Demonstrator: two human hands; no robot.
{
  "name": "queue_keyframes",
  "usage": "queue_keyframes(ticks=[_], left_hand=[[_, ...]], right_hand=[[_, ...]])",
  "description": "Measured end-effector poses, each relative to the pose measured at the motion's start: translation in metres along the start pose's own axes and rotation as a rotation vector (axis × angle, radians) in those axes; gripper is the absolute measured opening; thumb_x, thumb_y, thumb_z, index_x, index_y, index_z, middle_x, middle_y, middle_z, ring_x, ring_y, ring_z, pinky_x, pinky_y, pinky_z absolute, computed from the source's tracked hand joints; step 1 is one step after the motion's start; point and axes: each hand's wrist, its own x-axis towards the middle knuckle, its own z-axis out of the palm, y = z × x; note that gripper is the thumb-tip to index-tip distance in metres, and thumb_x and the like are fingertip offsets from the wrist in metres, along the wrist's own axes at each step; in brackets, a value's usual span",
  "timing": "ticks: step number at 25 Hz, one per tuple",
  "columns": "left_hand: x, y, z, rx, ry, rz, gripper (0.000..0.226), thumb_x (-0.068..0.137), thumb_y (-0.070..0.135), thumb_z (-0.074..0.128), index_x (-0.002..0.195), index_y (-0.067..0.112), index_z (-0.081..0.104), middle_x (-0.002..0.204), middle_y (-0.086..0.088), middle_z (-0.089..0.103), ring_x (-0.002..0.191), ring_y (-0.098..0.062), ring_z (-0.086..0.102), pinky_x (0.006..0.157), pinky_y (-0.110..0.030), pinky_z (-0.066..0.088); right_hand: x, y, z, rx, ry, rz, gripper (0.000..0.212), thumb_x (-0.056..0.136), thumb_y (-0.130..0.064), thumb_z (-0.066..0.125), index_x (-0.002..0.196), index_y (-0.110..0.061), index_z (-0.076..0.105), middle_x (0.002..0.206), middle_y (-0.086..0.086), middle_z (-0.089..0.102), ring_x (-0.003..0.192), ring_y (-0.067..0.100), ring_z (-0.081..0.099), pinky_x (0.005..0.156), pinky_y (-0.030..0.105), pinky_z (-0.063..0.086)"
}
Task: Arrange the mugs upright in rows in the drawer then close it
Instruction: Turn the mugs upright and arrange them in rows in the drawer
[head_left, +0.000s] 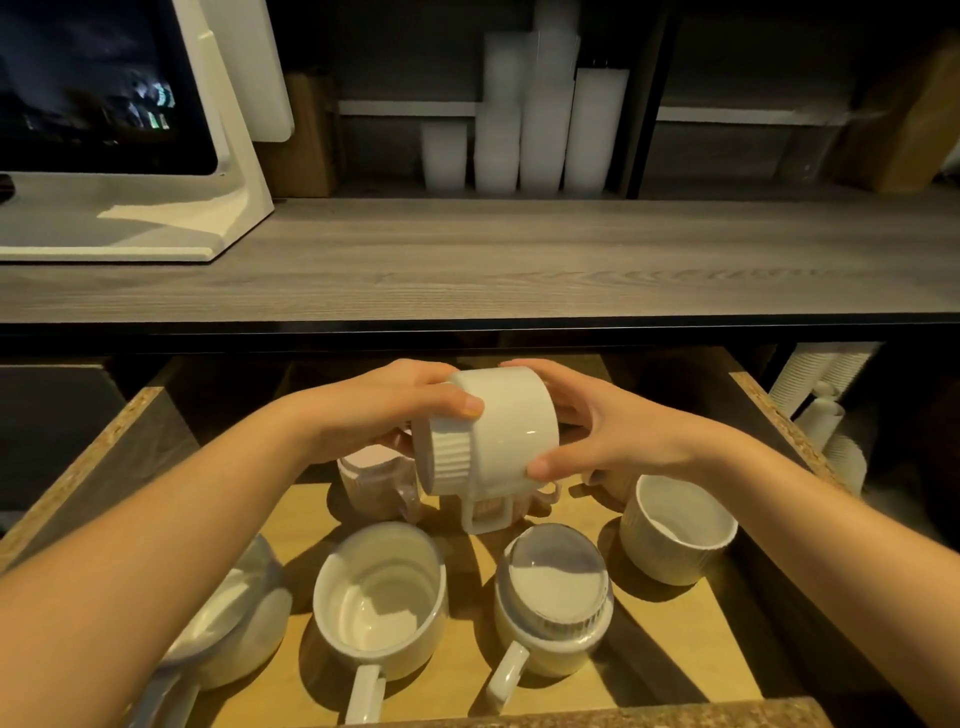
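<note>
Both hands grip one white mug (493, 428) above the open drawer (779, 410): the left hand (384, 410) holds its ribbed base end, the right hand (618, 431) its smooth side, fingers closed on it. The mug is tipped on its side, handle hanging down. Below, an upright mug (382, 597) sits beside a mug (553, 597) with another stacked in it.

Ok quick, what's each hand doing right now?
Left hand: closed on the white mug, held tilted above the drawer.
Right hand: closed on the same mug's other side.
</note>
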Motion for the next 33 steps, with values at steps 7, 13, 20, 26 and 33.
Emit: queue_keyframes(ticks=[7, 13, 20, 26, 33], left_hand=[[0.005, -0.009, 0.003, -0.135, -0.064, 0.024, 0.089, 0.047, 0.066, 0.07, 0.121, 0.019, 0.053, 0.119, -0.007, 0.059, 0.107, -0.02, 0.06, 0.075, -0.021, 0.053], [0.003, 0.008, 0.019, 0.386, 0.266, 0.209, 0.076, 0.072, 0.043, 0.073, 0.135, 0.035, 0.033, 0.132, 0.017, 0.04, 0.123, -0.001, 0.038, 0.1, -0.026, 0.034], [0.008, 0.001, 0.043, 0.85, 0.382, 0.393, 0.093, 0.063, 0.064, 0.07, 0.137, 0.034, 0.023, 0.131, 0.012, 0.045, 0.116, -0.007, 0.043, 0.094, -0.025, 0.03], [0.005, 0.001, 0.039, 0.812, 0.375, 0.437, 0.089, 0.058, 0.066, 0.068, 0.13, 0.032, 0.03, 0.118, 0.012, 0.05, 0.1, -0.004, 0.046, 0.088, -0.022, 0.038], [0.003, 0.01, 0.042, 0.662, 0.326, 0.444, 0.087, 0.054, 0.064, 0.07, 0.128, 0.036, 0.032, 0.115, 0.015, 0.05, 0.096, -0.003, 0.05, 0.081, -0.014, 0.041]], right_hand=[[-0.003, -0.01, 0.0, 0.033, 0.108, 0.014, 0.079, 0.053, -0.041, 0.075, 0.124, -0.027, 0.041, 0.12, -0.004, 0.053, 0.11, 0.015, 0.056, 0.091, 0.032, 0.053], [-0.007, -0.008, -0.016, -0.044, 0.237, 0.223, 0.053, 0.075, -0.041, 0.07, 0.116, -0.024, 0.042, 0.107, -0.002, 0.053, 0.092, 0.013, 0.057, 0.069, 0.019, 0.053], [-0.004, -0.01, -0.006, -0.059, 0.28, 0.335, 0.057, 0.079, -0.054, 0.057, 0.121, -0.016, 0.047, 0.111, 0.005, 0.055, 0.089, 0.018, 0.059, 0.064, 0.022, 0.054], [-0.01, -0.015, -0.01, -0.015, 0.062, 0.315, 0.074, 0.067, -0.066, 0.061, 0.127, -0.029, 0.039, 0.113, -0.004, 0.054, 0.099, 0.02, 0.06, 0.08, 0.031, 0.058], [-0.026, -0.02, -0.028, -0.116, -0.023, 0.218, 0.07, 0.066, -0.045, 0.062, 0.13, -0.03, 0.037, 0.127, -0.002, 0.052, 0.111, 0.017, 0.057, 0.09, 0.03, 0.054]])
